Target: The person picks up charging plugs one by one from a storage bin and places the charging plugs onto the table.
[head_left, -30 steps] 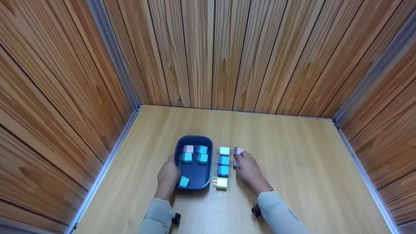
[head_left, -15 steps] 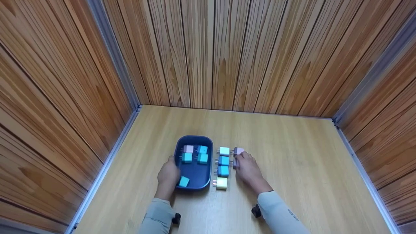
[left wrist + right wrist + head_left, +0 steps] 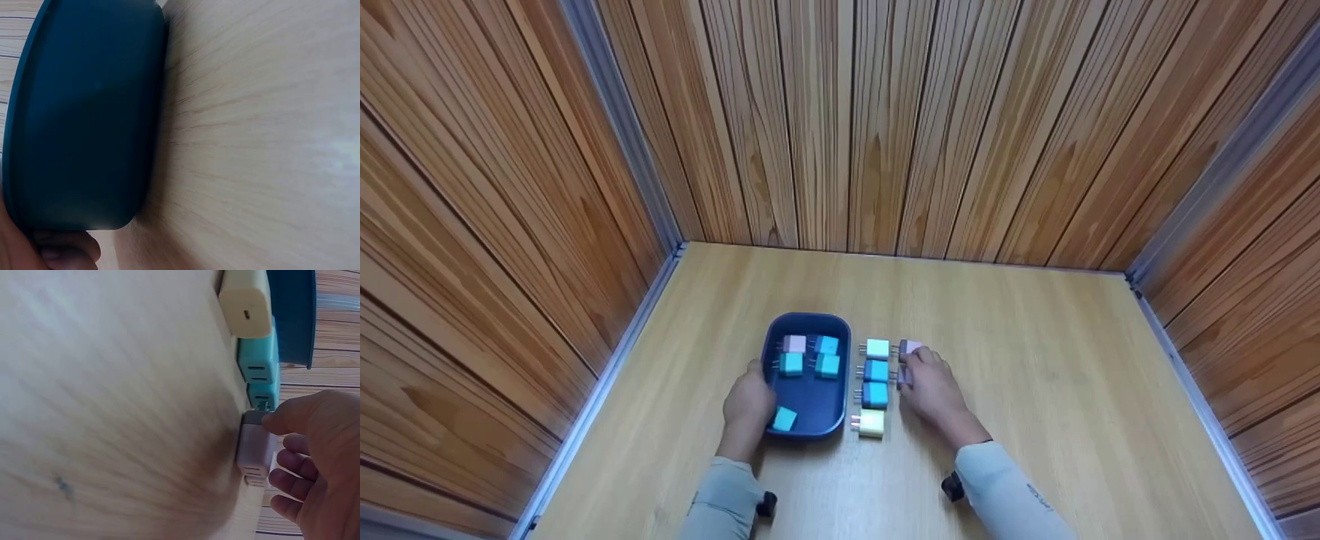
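Note:
My left hand (image 3: pixel 749 403) grips the left rim of a dark blue plastic bin (image 3: pixel 846 390). In the left wrist view, curled fingers (image 3: pixel 70 247) show at the bin's (image 3: pixel 90 124) near end. My right hand (image 3: pixel 936 390) pinches a pinkish-purple charger plug (image 3: pixel 256 449) on the table, its thumb against the grey edge; the index fingertip is hidden. Another pink charger plug (image 3: pixel 910 346) sits just beyond. Left of them, a column holds a pale mint charger plug (image 3: pixel 877 348), two blue charger plugs (image 3: pixel 876 394) and a yellow charger plug (image 3: pixel 871 424).
Inside the bin lie a pink charger plug (image 3: pixel 794 343), several blue-green charger plugs (image 3: pixel 827 365) and a tilted teal one (image 3: pixel 784 418) at the near left corner. Wood-plank walls (image 3: pixel 877 150) enclose the light wooden table (image 3: pixel 1035 375) at the back and both sides.

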Motion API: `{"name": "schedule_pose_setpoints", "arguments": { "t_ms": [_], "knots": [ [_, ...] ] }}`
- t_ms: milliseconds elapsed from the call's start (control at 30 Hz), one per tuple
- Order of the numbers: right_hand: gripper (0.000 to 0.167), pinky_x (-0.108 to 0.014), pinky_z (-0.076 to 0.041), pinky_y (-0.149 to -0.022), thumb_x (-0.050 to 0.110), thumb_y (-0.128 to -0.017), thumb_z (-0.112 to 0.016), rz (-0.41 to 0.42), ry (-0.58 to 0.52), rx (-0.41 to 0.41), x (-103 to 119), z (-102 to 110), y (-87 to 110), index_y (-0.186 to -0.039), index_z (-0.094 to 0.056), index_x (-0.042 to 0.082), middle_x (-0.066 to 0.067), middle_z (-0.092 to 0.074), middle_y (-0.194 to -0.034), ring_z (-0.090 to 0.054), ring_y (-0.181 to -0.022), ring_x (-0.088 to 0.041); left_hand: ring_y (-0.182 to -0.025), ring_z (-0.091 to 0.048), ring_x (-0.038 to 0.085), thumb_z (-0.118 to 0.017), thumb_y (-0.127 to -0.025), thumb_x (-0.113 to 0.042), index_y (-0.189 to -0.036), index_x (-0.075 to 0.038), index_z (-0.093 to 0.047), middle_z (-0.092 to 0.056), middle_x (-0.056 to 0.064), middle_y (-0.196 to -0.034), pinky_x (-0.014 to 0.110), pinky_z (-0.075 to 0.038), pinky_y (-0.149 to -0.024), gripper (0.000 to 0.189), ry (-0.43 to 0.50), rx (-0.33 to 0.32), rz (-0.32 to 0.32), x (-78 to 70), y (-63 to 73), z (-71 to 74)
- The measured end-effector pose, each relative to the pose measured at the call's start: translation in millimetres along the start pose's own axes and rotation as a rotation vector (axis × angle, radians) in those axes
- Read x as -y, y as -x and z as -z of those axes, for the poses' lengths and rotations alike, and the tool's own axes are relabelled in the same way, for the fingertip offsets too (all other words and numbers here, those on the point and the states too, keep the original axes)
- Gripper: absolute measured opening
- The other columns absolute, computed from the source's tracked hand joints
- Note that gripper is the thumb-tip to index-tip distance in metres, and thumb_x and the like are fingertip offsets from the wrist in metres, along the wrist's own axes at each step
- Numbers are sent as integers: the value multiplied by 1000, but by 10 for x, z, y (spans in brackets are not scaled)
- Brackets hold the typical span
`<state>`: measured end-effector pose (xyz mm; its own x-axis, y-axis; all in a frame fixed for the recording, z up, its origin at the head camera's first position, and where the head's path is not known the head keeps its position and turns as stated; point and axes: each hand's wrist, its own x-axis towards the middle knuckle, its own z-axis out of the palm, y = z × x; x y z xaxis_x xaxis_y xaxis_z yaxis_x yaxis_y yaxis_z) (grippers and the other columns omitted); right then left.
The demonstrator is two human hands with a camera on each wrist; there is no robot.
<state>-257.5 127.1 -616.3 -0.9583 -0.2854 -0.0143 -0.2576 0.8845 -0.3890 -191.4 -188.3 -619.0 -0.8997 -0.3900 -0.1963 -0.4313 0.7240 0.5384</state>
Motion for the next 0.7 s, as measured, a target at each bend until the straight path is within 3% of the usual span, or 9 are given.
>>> {"name": "schedule_pose_setpoints", "arguments": {
  "t_ms": [200, 433, 700],
  "knots": [
    [52, -48, -44, -109, 20, -94, -70, 32, -19, -39, 118, 79, 0, -143, -58, 5, -11, -52, -140, -51, -125, -28, -124, -62, 40, -45, -105, -10, -157, -1, -33, -61, 26, -138, 57, -50, -97, 54, 18, 8, 7, 7, -4, 8],
    [53, -46, -44, -109, 24, -94, -73, 83, -35, -75, 325, 119, -5, -142, -58, 8, -8, -53, -140, -50, -128, -26, -116, -66, 39, -45, -104, -10, -153, -2, -38, -66, 25, -129, 56, -52, -92, 50, 2, -3, -2, -1, -7, 8],
    [54, -43, -46, -109, 28, -96, -71, 130, -70, -61, 659, 69, 32, -145, -56, 13, -6, -52, -142, -50, -128, -23, -116, -66, 38, -46, -104, -10, -156, -3, -35, -65, 25, -131, 56, -53, -92, 53, 10, -1, 3, 6, 3, -2]
  ]
}}
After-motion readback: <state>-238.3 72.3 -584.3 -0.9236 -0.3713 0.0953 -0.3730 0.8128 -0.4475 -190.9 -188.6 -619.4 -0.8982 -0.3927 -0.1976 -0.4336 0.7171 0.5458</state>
